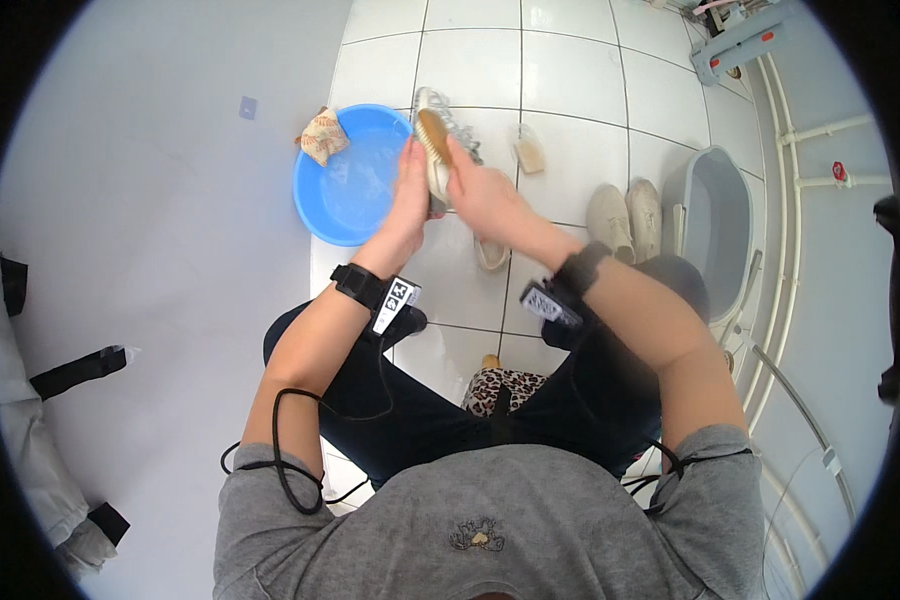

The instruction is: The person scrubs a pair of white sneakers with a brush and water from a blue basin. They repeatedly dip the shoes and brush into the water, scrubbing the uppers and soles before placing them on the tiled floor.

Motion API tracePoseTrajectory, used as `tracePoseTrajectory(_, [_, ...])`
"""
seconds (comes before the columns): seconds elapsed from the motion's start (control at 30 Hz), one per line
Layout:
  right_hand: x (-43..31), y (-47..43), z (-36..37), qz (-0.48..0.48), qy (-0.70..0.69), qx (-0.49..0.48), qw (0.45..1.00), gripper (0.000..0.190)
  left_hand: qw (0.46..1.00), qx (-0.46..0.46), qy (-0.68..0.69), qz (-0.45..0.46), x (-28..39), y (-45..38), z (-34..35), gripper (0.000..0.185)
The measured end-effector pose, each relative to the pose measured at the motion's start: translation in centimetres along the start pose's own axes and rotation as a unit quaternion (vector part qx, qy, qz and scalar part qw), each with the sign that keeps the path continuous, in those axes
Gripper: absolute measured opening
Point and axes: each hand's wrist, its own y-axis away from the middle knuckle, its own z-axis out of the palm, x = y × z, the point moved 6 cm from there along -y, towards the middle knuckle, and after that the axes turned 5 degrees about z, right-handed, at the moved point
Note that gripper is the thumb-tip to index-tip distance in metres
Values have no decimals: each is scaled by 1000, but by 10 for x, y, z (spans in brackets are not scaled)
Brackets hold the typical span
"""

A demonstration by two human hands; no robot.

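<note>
My left hand (412,187) grips a pale shoe (436,176) just right of a round blue plastic basin (304,202). In my right hand (484,191) is a wooden-backed brush (433,135), its pale bristles against the shoe's side. Whitish water (360,180) stands in the basin, and a patterned cloth (324,139) hangs over its upper left rim. Behind the brush lies something grey-white like laces, blurred. Another pale shoe (492,253) is on the floor, partly hidden beneath my right forearm. My fingers under the held shoe are mostly hidden.
A tan block, perhaps soap, (529,156) lies on the tiled floor (570,67). Further right stand a pair of beige lace-up shoes (609,217) and a grey plastic tub (746,217) beside wall pipes (784,225). A leopard-print seat (487,390) is beneath me.
</note>
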Motion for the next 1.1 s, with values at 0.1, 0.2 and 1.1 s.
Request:
tracePoseTrajectory(0.1, [1, 2, 0, 37, -17, -27, 999, 56, 999, -21, 27, -23, -4, -1, 5, 66])
tracePoseTrajectory(0.2, [-9, 11, 5, 24, 34, -95, 995, 57, 999, -4, 33, -6, 5, -3, -5, 68])
tracePoseTrajectory(1.1, [-4, -11, -17, -91, 193, -48, 976, 57, 993, -95, -66, 29, 15, 1, -12, 77])
